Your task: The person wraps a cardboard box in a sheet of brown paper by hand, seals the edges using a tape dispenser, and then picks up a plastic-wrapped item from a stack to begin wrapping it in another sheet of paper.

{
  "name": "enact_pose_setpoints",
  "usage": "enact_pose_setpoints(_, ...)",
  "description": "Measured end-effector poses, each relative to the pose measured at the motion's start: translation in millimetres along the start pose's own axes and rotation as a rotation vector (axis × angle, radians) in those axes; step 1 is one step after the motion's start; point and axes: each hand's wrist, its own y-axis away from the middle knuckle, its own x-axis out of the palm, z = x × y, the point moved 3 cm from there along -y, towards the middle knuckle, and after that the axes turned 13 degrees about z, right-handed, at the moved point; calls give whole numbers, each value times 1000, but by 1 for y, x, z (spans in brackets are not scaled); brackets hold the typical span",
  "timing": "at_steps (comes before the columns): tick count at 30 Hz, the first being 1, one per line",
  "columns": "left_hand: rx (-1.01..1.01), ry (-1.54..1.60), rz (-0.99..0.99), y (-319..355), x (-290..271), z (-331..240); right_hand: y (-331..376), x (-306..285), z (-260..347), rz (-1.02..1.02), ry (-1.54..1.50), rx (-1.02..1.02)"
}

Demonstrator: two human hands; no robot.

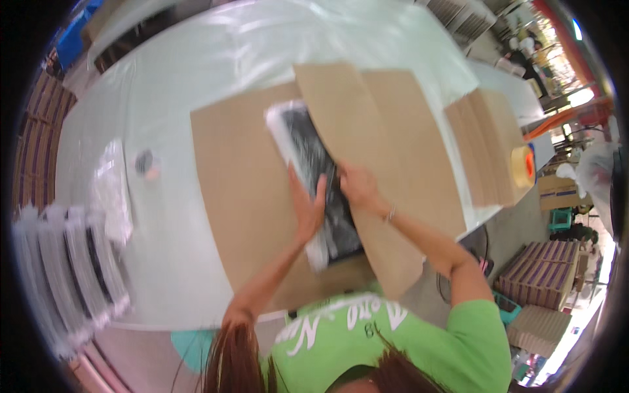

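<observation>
A long black item [309, 144] in clear plastic, with white padding along its left edge, lies slanted on a brown cardboard sheet [236, 157]. My left hand [308, 206] rests on the wrapped item, thumb and fingers spread apart. On the item's right side, a long cardboard flap [347, 111] stands along its edge. My right hand [359, 188] is closed around that flap's left edge, next to the black surface. Its fingertips are partly hidden, and the picture is a little blurred.
A plastic-covered table [164, 229] lies under the cardboard. Several grey padded pieces [72, 268] stand at the left, near a clear plastic bag [113, 196]. To the right are stacked cardboard pieces [481, 147] and a tape roll [522, 167]. Cardboard bundles [537, 272] stand beyond.
</observation>
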Motion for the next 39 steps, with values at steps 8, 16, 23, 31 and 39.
enact_pose_setpoints(8,-172,15,-58,-11,-1,-8,-3,-31,21,304,-200,10)
enact_pose_setpoints(16,-310,-173,-112,-18,7,-7,6,-23,10,364,-94,-266)
enact_pose_setpoints(23,-352,-297,-227,-17,13,-11,7,-16,3,302,-257,-389)
enact_pose_setpoints(31,-309,-365,-220,-16,4,9,17,-7,-4,200,-428,-555)
enact_pose_setpoints(39,-327,-528,-185,-19,10,-1,16,-78,-165,-181,-582,-241)
